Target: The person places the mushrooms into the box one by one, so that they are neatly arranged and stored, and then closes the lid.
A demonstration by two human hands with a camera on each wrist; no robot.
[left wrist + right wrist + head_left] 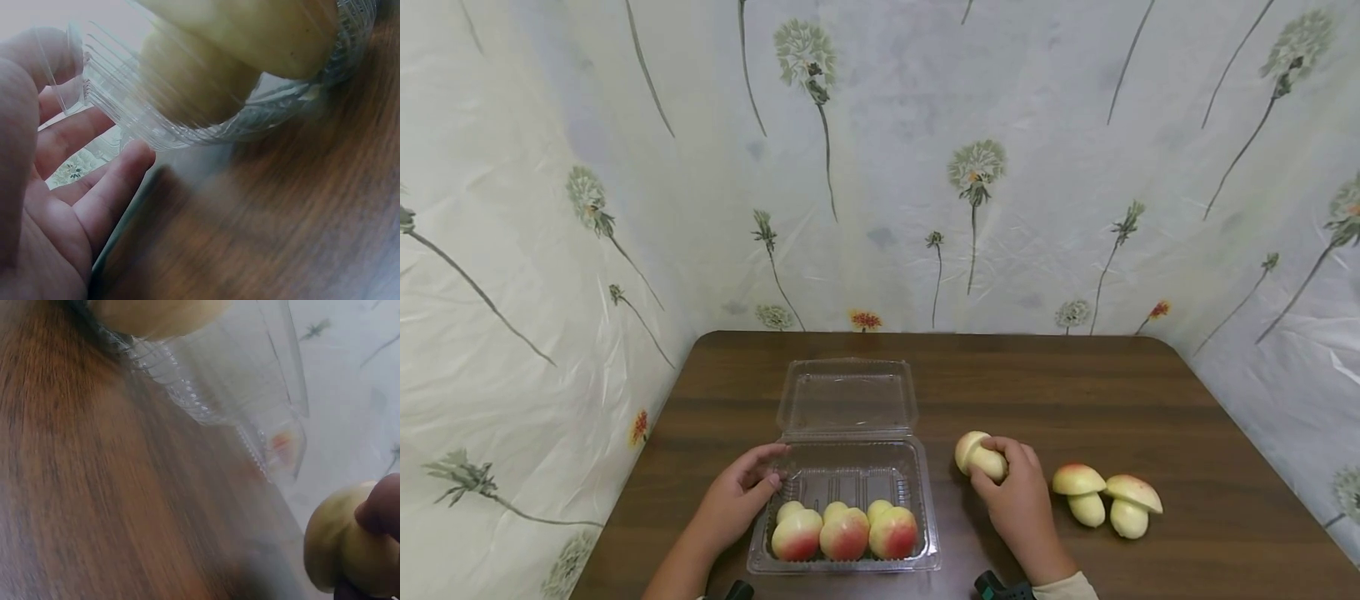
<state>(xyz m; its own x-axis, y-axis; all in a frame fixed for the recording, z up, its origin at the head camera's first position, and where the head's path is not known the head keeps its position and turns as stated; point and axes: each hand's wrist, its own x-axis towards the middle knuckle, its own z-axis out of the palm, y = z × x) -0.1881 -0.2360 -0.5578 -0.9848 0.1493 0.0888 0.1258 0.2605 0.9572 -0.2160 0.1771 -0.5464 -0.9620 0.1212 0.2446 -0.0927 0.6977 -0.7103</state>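
A clear plastic clamshell container (929,517) stands with its lid (847,400) tipped back. Three pale yellow mushrooms with reddish caps lie in a row along its near side, the middle mushroom (846,535) among them. At the container's left edge my left hand (735,498) pinches the rim, as the fingers (112,187) against the ribbed wall show in the left wrist view. Right of the container, my right hand (1018,504) grips another mushroom (972,450) between thumb and fingers, cap pointing left. That mushroom (328,540) also appears in the right wrist view, at lower right.
Two more mushrooms, a left mushroom (1078,483) and a right mushroom (1133,500), lie side by side on the brown wooden table (1037,375) right of my right hand. A flower-printed sheet (880,167) hangs behind the table.
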